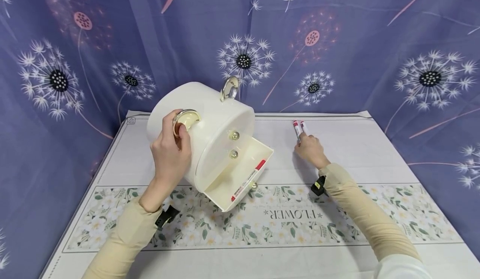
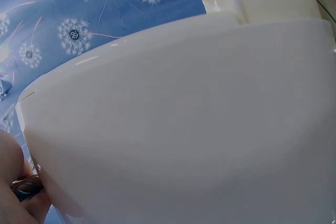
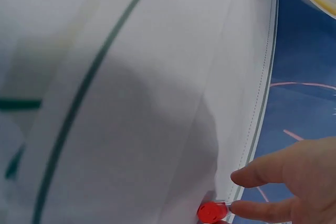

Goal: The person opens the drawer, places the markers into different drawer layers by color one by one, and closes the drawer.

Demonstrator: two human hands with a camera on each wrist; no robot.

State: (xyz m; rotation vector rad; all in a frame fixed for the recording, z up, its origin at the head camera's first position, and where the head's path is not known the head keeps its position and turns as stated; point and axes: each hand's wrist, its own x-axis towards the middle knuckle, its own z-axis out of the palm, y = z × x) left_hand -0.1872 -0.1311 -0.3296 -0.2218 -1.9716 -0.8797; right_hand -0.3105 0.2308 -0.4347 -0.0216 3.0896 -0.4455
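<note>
My left hand (image 1: 170,149) grips a gold-rimmed, ear-shaped handle (image 1: 187,118) on a white rounded drawer box (image 1: 180,99), its thumb and fingers curled round it. The box leans over, and its lower drawer (image 1: 225,195) is pulled out with a red-capped marker (image 1: 249,179) lying inside. In the left wrist view the white box wall (image 2: 173,119) fills most of the picture. To the right, my right hand (image 1: 310,149) is at the near ends of two red-capped markers (image 1: 296,129) on the table. In the right wrist view, straight fingers (image 3: 268,211) reach the red end of one marker (image 3: 211,212).
A second gold-rimmed ear (image 1: 230,88) rises from the box, and small round gold knobs (image 1: 234,135) sit on its front. The white table cover (image 1: 270,262) carries a printed flower band. Behind hangs a blue curtain (image 1: 198,28) with dandelions.
</note>
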